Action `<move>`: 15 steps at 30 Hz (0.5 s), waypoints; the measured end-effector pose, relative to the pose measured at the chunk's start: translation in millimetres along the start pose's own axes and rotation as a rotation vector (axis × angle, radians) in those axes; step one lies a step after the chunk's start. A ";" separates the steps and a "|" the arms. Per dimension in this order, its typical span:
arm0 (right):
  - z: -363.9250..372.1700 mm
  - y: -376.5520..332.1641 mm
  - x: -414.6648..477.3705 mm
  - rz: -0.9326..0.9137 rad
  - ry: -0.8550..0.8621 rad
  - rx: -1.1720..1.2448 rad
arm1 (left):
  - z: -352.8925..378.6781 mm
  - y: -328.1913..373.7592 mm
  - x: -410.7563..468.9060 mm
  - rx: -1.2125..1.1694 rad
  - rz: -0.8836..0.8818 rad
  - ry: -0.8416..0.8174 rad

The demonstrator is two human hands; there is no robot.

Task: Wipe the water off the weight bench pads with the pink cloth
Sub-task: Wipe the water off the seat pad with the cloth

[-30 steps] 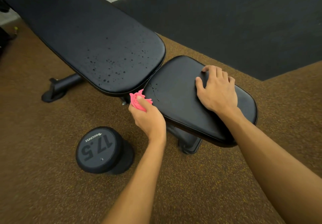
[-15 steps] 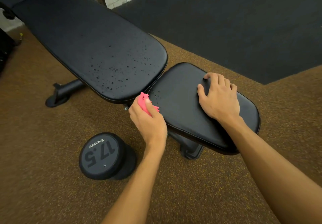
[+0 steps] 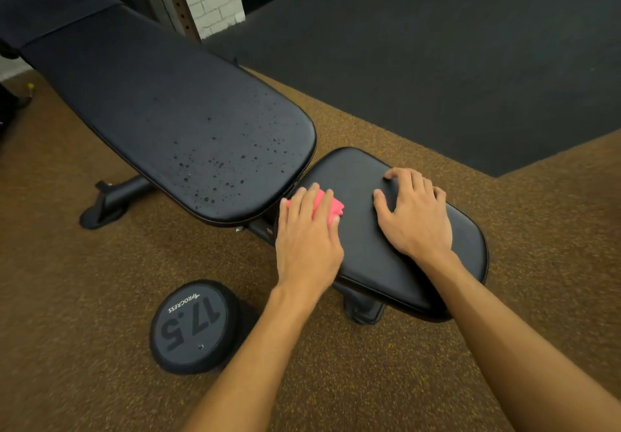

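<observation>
Left hand (image 3: pixel 307 246) now flat; pink cloth (image 3: pixel 331 208) seemingly pressed

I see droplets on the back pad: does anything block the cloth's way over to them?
Nothing visible does. The left hand presses the pink cloth on the seat pad beside the back pad, with the droplets just beyond; the right hand rests off that path.

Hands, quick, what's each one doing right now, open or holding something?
Left hand: open, flat fingers pressing the pink cloth onto the seat pad.
Right hand: open, resting on the seat pad, holding nothing.
</observation>
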State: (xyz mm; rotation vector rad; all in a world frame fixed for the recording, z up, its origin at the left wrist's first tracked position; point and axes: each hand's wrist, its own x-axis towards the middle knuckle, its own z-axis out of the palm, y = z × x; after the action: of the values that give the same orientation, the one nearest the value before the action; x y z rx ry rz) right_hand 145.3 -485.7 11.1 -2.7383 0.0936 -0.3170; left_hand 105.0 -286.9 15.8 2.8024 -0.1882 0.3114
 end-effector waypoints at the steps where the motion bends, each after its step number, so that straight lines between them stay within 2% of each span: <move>1: 0.3 0.6 -0.5 0.001 -0.002 0.002 | -2.4 -2.8 -12.9 -0.031 0.037 0.000; 5: -1.9 -1.2 1.1 0.010 -0.012 0.002 | -11.1 -25.0 -9.7 -0.120 0.092 -0.008; 10: -6.1 -3.4 1.5 0.026 -0.026 0.016 | -2.0 -36.8 56.7 -0.127 -0.008 -0.093; 15: -10.4 -4.9 1.0 0.037 -0.043 0.025 | -5.0 -33.1 25.8 -0.203 -0.044 0.002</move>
State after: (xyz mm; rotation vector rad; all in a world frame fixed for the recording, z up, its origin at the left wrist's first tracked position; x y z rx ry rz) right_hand 143.9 -485.1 22.5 -2.7139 0.1276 -0.2478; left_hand 134.4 -256.5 16.8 2.6013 -0.1486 0.2688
